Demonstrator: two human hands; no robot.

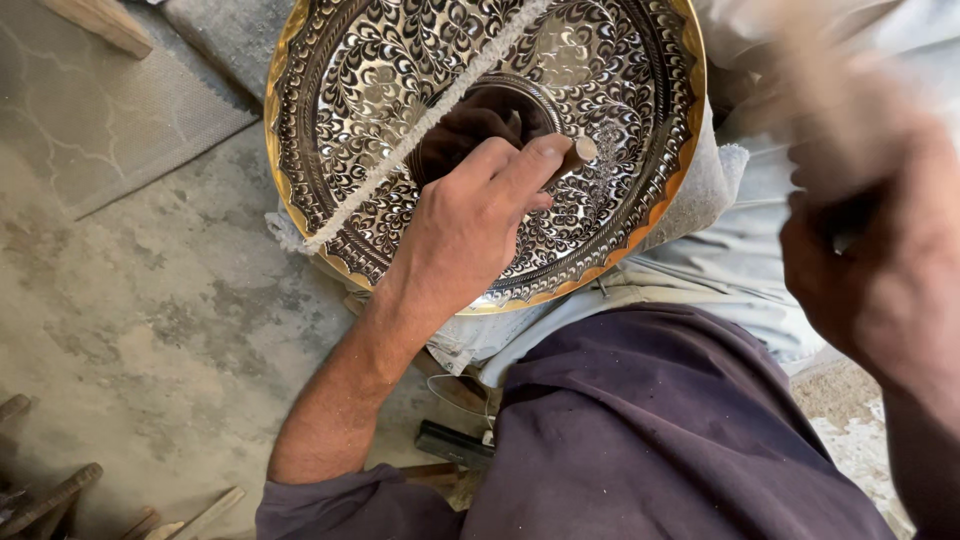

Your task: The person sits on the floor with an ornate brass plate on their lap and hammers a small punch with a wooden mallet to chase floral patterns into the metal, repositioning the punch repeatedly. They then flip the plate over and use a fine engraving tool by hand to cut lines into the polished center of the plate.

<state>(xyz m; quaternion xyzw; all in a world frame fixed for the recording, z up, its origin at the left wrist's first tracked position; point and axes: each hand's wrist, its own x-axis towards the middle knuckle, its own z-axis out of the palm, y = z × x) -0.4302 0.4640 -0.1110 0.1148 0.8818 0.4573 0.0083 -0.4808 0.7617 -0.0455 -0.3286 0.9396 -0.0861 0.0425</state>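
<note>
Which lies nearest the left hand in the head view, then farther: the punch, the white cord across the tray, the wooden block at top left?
1. Punch, gripped in the left hand.
2. White cord, just left above it.
3. Wooden block, far top-left corner.

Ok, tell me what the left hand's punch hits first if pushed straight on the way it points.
The left hand holds a small punch tip-down; straight on it would most likely meet the engraved metal tray near its centre. Depth is unclear.

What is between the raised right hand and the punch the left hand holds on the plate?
Nothing visible. The left hand pinches the punch against the engraved plate, its top end bare. The right hand is blurred, raised off to the side; whatever it grips is too blurred to tell.
</note>
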